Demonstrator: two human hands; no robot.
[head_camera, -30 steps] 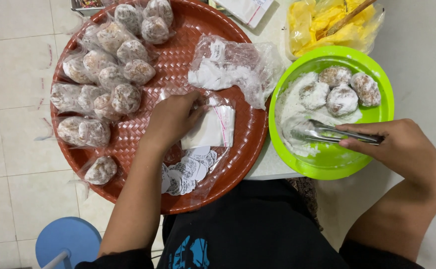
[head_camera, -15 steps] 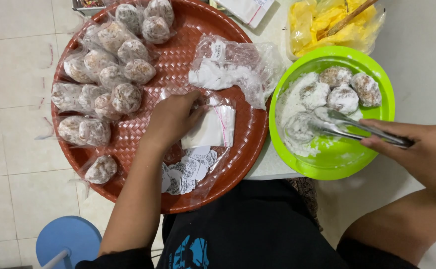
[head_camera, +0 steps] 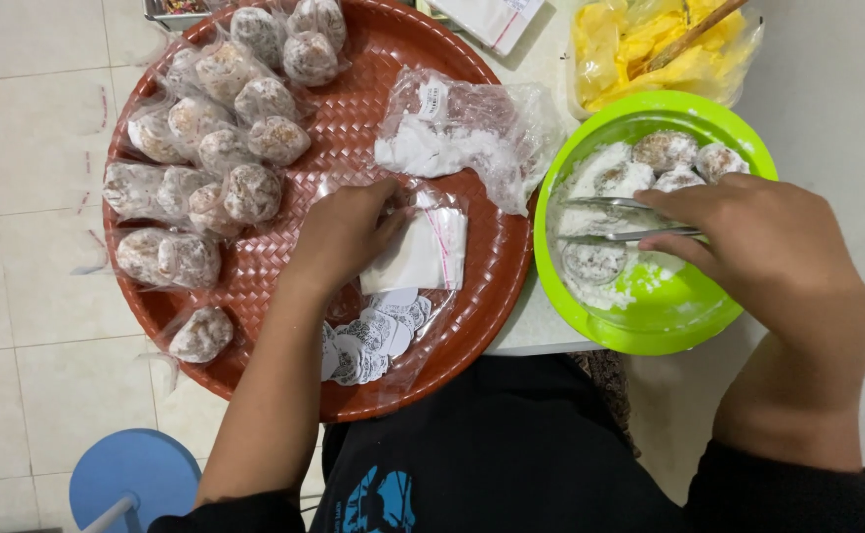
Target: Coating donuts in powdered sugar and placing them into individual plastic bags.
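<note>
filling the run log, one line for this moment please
left hand: on clear bags | right hand: holds tongs | tongs: over green bowl

In front of you a small white tabletop (head_camera: 526, 331) carries a round red woven tray (head_camera: 353, 118), which overhangs its left edge above the tiled floor (head_camera: 18, 296). Just right of the tray sits a bright green bowl (head_camera: 669, 326), and behind that a clear container of yellow pieces (head_camera: 650, 49).

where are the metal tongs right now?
Head view, right side: the metal tongs lie across the green bowl, held in the right hand, tips by a powdered ball.
</note>
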